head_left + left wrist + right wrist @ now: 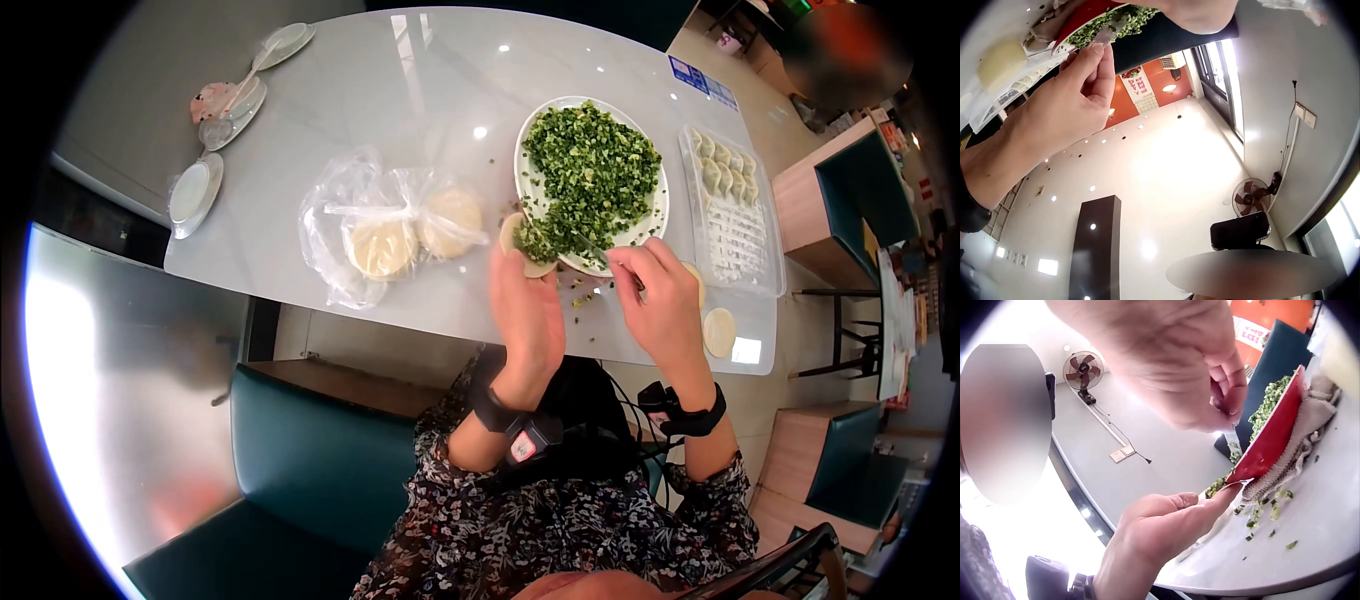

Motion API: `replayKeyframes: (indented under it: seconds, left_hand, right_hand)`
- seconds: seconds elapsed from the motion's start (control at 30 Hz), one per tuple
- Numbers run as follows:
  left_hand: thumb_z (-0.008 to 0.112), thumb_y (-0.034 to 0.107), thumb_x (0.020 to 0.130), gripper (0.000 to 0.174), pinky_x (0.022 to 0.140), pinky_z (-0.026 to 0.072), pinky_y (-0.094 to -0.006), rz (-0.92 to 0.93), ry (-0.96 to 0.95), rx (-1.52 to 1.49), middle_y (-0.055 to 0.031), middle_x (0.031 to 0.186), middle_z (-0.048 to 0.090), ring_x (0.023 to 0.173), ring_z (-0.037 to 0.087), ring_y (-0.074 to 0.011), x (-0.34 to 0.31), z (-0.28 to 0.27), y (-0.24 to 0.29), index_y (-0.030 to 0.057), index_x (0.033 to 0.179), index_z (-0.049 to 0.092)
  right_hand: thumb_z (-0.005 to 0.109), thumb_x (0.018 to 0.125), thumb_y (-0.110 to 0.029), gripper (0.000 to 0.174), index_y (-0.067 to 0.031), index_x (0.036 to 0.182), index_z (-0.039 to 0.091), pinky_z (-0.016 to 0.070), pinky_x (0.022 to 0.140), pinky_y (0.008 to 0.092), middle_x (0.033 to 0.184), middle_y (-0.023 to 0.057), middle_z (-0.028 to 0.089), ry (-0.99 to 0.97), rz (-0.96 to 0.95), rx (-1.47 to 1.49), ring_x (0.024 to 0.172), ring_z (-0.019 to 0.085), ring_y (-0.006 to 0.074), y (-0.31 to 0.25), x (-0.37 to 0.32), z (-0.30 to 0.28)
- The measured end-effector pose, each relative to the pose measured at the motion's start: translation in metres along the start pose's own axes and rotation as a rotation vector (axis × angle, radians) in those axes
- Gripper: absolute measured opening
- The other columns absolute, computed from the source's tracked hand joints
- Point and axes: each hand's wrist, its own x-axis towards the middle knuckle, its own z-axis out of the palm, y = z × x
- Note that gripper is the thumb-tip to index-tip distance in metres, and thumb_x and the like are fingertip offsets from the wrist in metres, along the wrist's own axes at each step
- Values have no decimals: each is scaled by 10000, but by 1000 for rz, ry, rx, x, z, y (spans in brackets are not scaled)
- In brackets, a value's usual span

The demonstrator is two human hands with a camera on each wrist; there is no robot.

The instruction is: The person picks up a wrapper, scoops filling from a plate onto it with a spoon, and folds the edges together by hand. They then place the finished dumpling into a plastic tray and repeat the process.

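Note:
My left hand [530,315] holds a round dumpling wrapper [510,233], thumb over its near side. Chopped green filling [537,243] lies on the wrapper, right beside the near left rim of an oval plate [520,170]. The plate, white inside and red outside, bears a broad heap of chopped greens [592,160]. In my right hand [662,300], thumb and fingertips pinch a small flat spatula [1233,444]. Its blade points down at the filling near the plate's edge, and most of its handle is hidden by the fingers.
Stacked wrappers [384,250] sit in a clear plastic bag [330,215] on the left. To the right stands a plastic tray [735,250] with folded dumplings [728,170]; a loose wrapper [719,332] lies nearer. A cloth [1285,459] runs under the plate. Small dishes [195,190] line the far left.

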Motion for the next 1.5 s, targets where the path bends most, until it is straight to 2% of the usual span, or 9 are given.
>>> replayKeyframes:
  seconds: [0.27, 0.4, 0.57, 0.77, 0.83, 1.17, 1.27, 1.33, 1.5]
  left_hand:
    - [338, 158, 1073, 441, 1099, 423, -434, 3, -40, 15, -130, 1444, 504, 1322, 505, -258, -1, 2, 3, -5, 1477, 404]
    - [289, 120, 1068, 467, 1174, 342, -390, -70, -45, 14, -109, 1509, 442, 1396, 430, -214, -3, 7, 11, 4, 1514, 363]
    - [304, 132, 1063, 455, 1150, 366, -382, -66, -47, 27, -98, 1463, 479, 1359, 459, -201, -1, 1, 8, 10, 1492, 389]
    - [317, 150, 1063, 431, 1120, 403, -407, -12, -41, -43, -122, 1428, 512, 1336, 491, -235, -3, 2, 4, 8, 1456, 421]
    - [305, 169, 1069, 430, 1100, 421, -435, 10, -19, -31, -141, 1407, 535, 1324, 509, -265, -4, 3, 3, 10, 1449, 426]
    - [320, 157, 1070, 444, 1131, 398, -425, 7, -36, -51, -127, 1457, 490, 1366, 469, -245, -8, 2, 2, 3, 1480, 389]
    - [299, 156, 1067, 435, 1113, 419, -471, 27, -4, -43, -144, 1432, 512, 1353, 488, -273, -8, 4, 1, 3, 1458, 413]
    - [298, 154, 1067, 435, 1119, 417, -481, 34, 15, -46, -145, 1437, 507, 1358, 483, -273, -10, 6, 1, 3, 1458, 412]
    - [297, 169, 1074, 435, 1163, 373, -452, 52, 20, -48, -142, 1459, 487, 1371, 468, -269, -14, 6, -1, 6, 1463, 405]
  right_hand:
    - [711, 863, 10, 120, -33, 973, 688, 471, 567, 364, 786, 94, 581, -29, 112, 171, 648, 606, 257, -10, -4, 7]
    - [702, 795, 28, 248, -29, 1035, 690, 488, 575, 357, 817, 74, 553, -5, -154, -64, 675, 603, 225, -14, -13, 9]
    - [677, 723, 29, 348, -11, 1069, 684, 489, 572, 348, 837, 65, 531, -21, -404, -257, 705, 597, 226, -16, -14, 11]
    - [716, 799, 33, 253, -21, 1045, 689, 481, 576, 371, 827, 80, 531, 76, -224, -191, 674, 594, 256, -9, -9, 4]
    - [729, 823, 25, 209, -23, 1023, 691, 475, 576, 378, 824, 84, 530, -10, -27, 11, 664, 592, 264, -5, -9, 6]
    - [733, 821, 22, 197, -46, 1003, 699, 481, 572, 355, 811, 80, 558, 57, -261, -153, 665, 607, 258, -21, -14, 2]
    - [730, 812, 44, 204, -44, 993, 703, 486, 563, 346, 812, 80, 576, 94, -137, -163, 656, 617, 232, -17, -20, -4]
    - [717, 802, 79, 219, -41, 985, 703, 487, 548, 342, 815, 84, 593, 69, 86, 117, 633, 620, 222, -14, -27, 0]
    - [709, 797, 98, 246, -37, 1003, 697, 480, 531, 337, 801, 85, 580, 79, 65, 137, 612, 612, 218, -25, -34, 16]
